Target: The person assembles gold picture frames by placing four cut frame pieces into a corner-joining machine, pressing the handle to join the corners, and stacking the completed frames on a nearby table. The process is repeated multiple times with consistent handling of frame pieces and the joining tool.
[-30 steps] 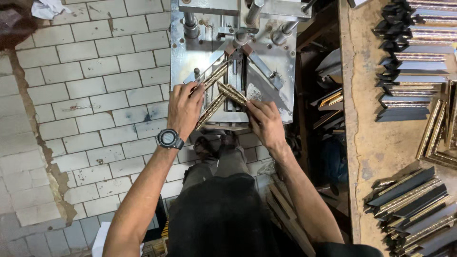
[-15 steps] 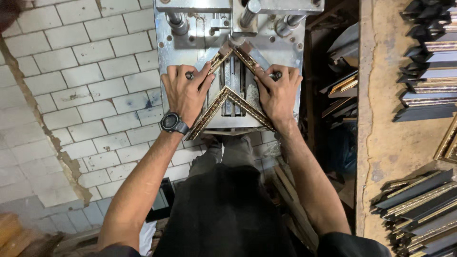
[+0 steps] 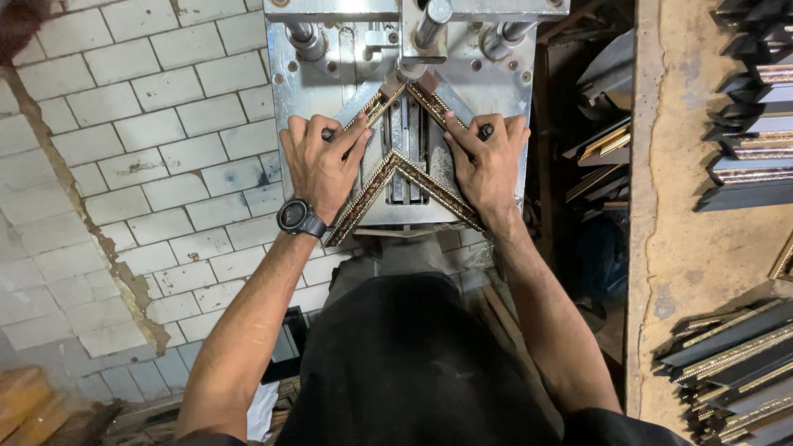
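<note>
Floor: pale tiles [image 3: 124, 165] covered the ground on the left, with a long brown crack running down them
Bench: a worn wooden bench [image 3: 686, 231] stood on the right side
Machine: a shiny metal frame-joining machine [image 3: 396, 74] sat at the top middle, with round metal posts near its back
Stacks: dark and gold frame strips [image 3: 735, 355] lay piled on the bench, some near the bottom and more near the top
Frame corner: two gold patterned frame pieces [image 3: 395, 165] lay flat on the machine's plate and met in a point, like an upside-down V, between the two hands
Left hand: the left hand [image 3: 320, 161] pressed flat on the left piece, fingers bent over it and the thumb stretched up along a second strip behind
Right hand: the right hand [image 3: 487, 165] pressed down on the right piece the same way, fingers curled over its far edge
Watch: a black round watch [image 3: 296, 217] sat on the left wrist
</note>
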